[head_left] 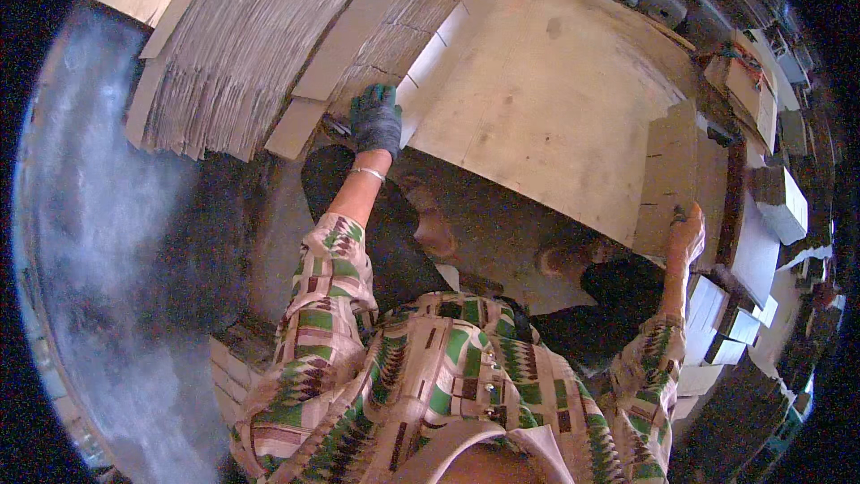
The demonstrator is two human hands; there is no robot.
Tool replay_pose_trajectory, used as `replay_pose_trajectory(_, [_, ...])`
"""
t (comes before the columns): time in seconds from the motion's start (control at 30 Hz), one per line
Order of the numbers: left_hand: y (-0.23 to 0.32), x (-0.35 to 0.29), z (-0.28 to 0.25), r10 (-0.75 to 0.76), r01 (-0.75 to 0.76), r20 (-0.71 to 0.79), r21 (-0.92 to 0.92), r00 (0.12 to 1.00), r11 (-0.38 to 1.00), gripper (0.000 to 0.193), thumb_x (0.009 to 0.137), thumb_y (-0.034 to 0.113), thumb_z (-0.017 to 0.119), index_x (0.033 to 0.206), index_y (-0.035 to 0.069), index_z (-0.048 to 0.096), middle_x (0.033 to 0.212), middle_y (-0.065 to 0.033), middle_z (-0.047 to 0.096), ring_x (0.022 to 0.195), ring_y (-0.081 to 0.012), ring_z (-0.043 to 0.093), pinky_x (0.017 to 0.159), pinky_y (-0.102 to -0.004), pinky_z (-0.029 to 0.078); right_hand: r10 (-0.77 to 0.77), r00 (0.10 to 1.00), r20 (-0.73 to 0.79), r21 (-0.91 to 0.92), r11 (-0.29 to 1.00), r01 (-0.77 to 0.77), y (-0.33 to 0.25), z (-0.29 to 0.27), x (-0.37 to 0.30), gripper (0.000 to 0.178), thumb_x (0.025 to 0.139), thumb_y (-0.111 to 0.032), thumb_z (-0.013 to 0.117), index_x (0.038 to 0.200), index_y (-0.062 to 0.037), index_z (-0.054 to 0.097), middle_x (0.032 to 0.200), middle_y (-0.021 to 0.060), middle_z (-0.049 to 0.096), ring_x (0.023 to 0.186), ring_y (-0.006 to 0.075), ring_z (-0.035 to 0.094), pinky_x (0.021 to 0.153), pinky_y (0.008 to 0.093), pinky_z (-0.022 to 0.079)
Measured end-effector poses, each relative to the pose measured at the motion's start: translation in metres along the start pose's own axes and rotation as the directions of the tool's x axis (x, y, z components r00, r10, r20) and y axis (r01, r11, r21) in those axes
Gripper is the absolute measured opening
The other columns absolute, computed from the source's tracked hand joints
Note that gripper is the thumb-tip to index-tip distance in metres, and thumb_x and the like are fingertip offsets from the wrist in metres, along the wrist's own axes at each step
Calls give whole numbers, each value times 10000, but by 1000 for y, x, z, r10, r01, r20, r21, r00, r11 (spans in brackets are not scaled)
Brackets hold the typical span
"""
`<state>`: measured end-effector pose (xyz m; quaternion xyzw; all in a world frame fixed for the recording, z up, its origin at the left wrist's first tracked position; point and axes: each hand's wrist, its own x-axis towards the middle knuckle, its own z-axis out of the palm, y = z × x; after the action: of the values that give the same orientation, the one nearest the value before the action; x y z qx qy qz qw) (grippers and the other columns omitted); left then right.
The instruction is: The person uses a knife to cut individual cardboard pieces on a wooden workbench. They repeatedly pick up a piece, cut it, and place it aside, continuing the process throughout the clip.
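The bare right hand [688,229] curls its fingers by the near end of a flat, slotted cardboard sheet [667,170] running lengthwise away from them; I cannot tell if they grip it. Farther out, the gloved left hand [376,121] lays its fingers at the near end of a ridged cardboard stack [408,27] pointing away and slightly right, grip unclear. Left of those fingers lies a thin-layered cardboard pile [251,45]; rightward, the smooth, stained table [537,99].

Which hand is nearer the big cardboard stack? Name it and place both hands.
Left. The left hand is just right of the big stack, at the near end of the narrow stack; the right hand is away across the table, by its near right corner.
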<state>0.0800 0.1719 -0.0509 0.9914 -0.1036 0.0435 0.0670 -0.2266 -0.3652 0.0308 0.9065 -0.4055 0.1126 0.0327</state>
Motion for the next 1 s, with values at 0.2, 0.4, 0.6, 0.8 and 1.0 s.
replay_pose_trajectory(0.2, [54,-8,-8,-36,23,-30,-351,999,936,308,921,312,587,1168,158,689,1031,-186,702,951,-401,670,826,-483,536,-19,995,-98,536,841,69,-56,18,-31,508,799,53,600,1298,-38,605,1303,161,639,1121,280,652,976,346,514])
replay_pose_trajectory(0.4, [101,-47,47,53,-12,50,-605,997,796,353,924,334,600,1223,167,687,1024,-206,706,932,-391,691,814,-468,535,-41,989,145,592,805,-54,-133,9,-56,379,809,35,565,1180,-41,543,940,302,662,921,477,647,805,495,514])
replay_pose_trajectory(0.6, [142,-77,45,116,-21,113,-620,987,784,352,927,342,607,1231,181,684,996,-227,703,929,-389,696,810,-448,539,163,969,185,45,984,-174,-44,25,-17,301,804,-157,641,1093,-71,633,1081,194,710,999,397,677,851,494,537])
replay_pose_trajectory(0.8, [168,-74,37,267,-168,126,-512,956,842,342,962,364,548,1231,188,664,1036,-202,702,937,-417,673,807,-501,537,-136,885,-446,215,943,253,-54,-3,-21,652,727,13,651,1362,-104,561,1178,169,673,992,354,661,859,439,543])
replay_pose_trajectory(1.0, [187,-87,37,311,-218,74,-562,948,798,323,993,353,496,1207,181,668,1022,-169,710,921,-394,676,795,-518,530,-365,930,-26,636,712,298,-162,-7,-82,915,754,106,556,1561,-244,305,965,233,698,836,423,688,704,472,551])
